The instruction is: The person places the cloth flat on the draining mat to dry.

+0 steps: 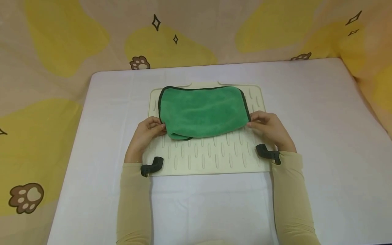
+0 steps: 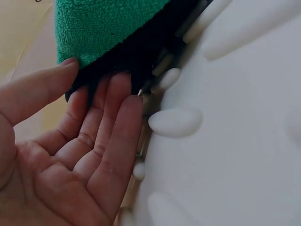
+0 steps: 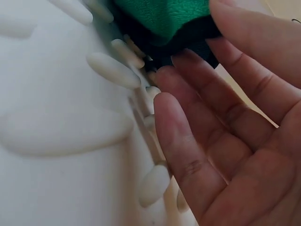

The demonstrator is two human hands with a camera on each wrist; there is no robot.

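Note:
A green plush towel (image 1: 203,110) with dark edging lies folded over the upper part of a cream board (image 1: 208,161) with raised oval ridges. At its lower left corner my left hand (image 1: 148,132) pinches the edge, thumb on top and fingers underneath. My right hand (image 1: 267,127) pinches the lower right corner the same way. In the left wrist view, the towel's dark border (image 2: 127,54) passes between thumb and fingertips. The right wrist view has the green pile (image 3: 164,16) under the thumb, with several fingers below the border. A small flap is turned under near the lower left corner.
The board lies on a table with a white cover (image 1: 324,136). Behind and to the left hangs a patterned curtain (image 1: 196,34) with yellow patches and paw prints. Black wrist mounts (image 1: 153,166) sit at the cuffs of both tan sleeves (image 1: 134,204).

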